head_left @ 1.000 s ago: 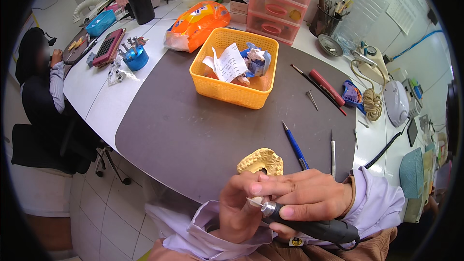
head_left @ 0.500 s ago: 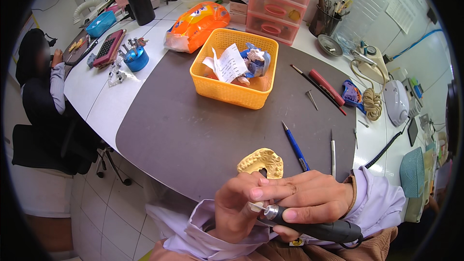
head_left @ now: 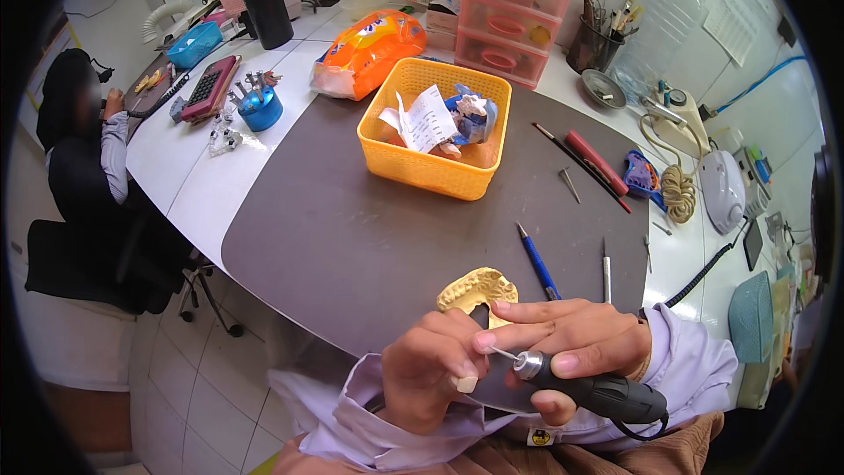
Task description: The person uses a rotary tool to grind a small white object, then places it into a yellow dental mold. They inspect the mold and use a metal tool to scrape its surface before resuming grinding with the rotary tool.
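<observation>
My right hand (head_left: 580, 339) is wrapped round a black rotary handpiece (head_left: 607, 393) with a silver collar. A thin bur (head_left: 503, 353) sticks out of its tip toward my left hand. The fingers of my left hand (head_left: 431, 365) are curled in a pinch on a small cream tooth-like piece (head_left: 465, 383); its exact kind is hard to make out. The bur stands a little above and apart from that piece. My right fingertips reach close to the left ones. Just beyond both hands lies a yellow plaster dental cast (head_left: 475, 286), partly hidden by fingers.
A blue pen (head_left: 538, 261) and a white-handled pointed tool (head_left: 607, 273) lie beyond my right hand. A yellow basket (head_left: 431, 178) with crumpled paper stands on the dark mat (head_left: 325, 229). Right of it are a brush (head_left: 580, 163) and a coiled cord (head_left: 678, 192). Another person (head_left: 83, 141) sits far left.
The handpiece and my right hand have shifted slightly right and up, opening a gap between the bur and the small piece. My left hand has turned a little, baring the piece more.
</observation>
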Demonstrator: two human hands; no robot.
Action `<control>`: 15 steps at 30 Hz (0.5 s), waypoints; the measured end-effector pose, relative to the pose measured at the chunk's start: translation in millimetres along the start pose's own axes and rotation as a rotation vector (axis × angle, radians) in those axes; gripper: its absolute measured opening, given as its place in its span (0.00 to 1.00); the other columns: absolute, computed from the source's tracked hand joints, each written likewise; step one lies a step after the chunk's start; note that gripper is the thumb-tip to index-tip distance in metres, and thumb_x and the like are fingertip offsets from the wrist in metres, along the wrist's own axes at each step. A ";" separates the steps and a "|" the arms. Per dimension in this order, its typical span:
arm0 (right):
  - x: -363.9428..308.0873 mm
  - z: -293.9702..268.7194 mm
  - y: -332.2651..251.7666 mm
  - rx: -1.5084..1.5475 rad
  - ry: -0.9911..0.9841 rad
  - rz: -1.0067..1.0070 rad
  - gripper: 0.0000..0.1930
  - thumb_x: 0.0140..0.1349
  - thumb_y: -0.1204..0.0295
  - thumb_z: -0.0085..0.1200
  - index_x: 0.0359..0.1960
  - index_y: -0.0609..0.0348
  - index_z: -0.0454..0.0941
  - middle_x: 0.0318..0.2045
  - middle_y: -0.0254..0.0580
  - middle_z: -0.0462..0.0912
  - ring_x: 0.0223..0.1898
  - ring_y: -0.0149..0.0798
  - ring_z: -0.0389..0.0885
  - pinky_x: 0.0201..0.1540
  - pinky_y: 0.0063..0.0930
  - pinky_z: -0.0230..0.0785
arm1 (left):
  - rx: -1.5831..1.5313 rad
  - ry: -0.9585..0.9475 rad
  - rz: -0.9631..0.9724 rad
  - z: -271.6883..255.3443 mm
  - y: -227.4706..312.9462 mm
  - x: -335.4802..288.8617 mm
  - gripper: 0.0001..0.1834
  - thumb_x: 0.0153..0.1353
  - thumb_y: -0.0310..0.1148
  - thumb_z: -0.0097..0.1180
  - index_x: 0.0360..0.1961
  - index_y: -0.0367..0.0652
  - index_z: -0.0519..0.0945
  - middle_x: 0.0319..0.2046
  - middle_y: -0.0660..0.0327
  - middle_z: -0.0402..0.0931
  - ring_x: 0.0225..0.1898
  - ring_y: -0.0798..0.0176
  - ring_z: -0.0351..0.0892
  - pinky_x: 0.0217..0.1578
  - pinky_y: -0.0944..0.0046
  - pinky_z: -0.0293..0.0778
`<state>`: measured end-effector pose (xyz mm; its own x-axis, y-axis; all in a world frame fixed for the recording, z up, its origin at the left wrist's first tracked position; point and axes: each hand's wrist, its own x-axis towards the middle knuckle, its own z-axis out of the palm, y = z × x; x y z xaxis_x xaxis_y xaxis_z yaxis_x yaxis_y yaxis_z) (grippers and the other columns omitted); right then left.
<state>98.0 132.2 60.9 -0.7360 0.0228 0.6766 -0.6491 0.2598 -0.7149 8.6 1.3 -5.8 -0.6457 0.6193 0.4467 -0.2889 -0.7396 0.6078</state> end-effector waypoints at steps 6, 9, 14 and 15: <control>0.9 7.7 2.8 -0.177 -0.043 -0.143 0.21 0.55 0.83 0.60 0.49 0.67 0.65 0.30 0.53 0.82 0.48 0.62 0.80 0.52 0.58 0.72 | 0.040 0.005 0.024 1.9 0.8 0.1 0.12 0.59 0.28 0.62 0.32 0.42 0.69 0.28 0.62 0.69 0.29 0.66 0.68 0.29 0.67 0.70; 1.5 7.6 3.0 -0.179 -0.037 -0.136 0.20 0.54 0.84 0.60 0.47 0.68 0.67 0.26 0.52 0.82 0.47 0.61 0.81 0.51 0.58 0.73 | 0.056 0.007 0.024 1.6 1.1 0.5 0.11 0.59 0.27 0.62 0.32 0.42 0.69 0.28 0.62 0.69 0.29 0.66 0.68 0.28 0.68 0.69; -2.4 9.1 3.6 -0.170 -0.030 -0.098 0.23 0.53 0.82 0.63 0.50 0.62 0.68 0.33 0.56 0.83 0.48 0.60 0.80 0.54 0.54 0.71 | -0.016 0.044 0.024 0.3 1.9 -4.0 0.07 0.59 0.26 0.61 0.35 0.37 0.75 0.33 0.56 0.74 0.35 0.61 0.74 0.39 0.62 0.70; -3.4 8.8 3.4 -0.171 -0.042 -0.072 0.26 0.53 0.81 0.64 0.53 0.59 0.67 0.37 0.57 0.84 0.48 0.59 0.80 0.55 0.53 0.70 | -0.010 0.050 0.024 0.5 2.8 -4.2 0.07 0.59 0.26 0.61 0.35 0.36 0.75 0.33 0.56 0.74 0.36 0.61 0.74 0.40 0.62 0.70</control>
<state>96.6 124.5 54.7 -0.6983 -0.0409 0.7146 -0.6610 0.4198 -0.6219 10.9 -3.2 -5.7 -0.6872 0.5873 0.4277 -0.2796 -0.7572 0.5904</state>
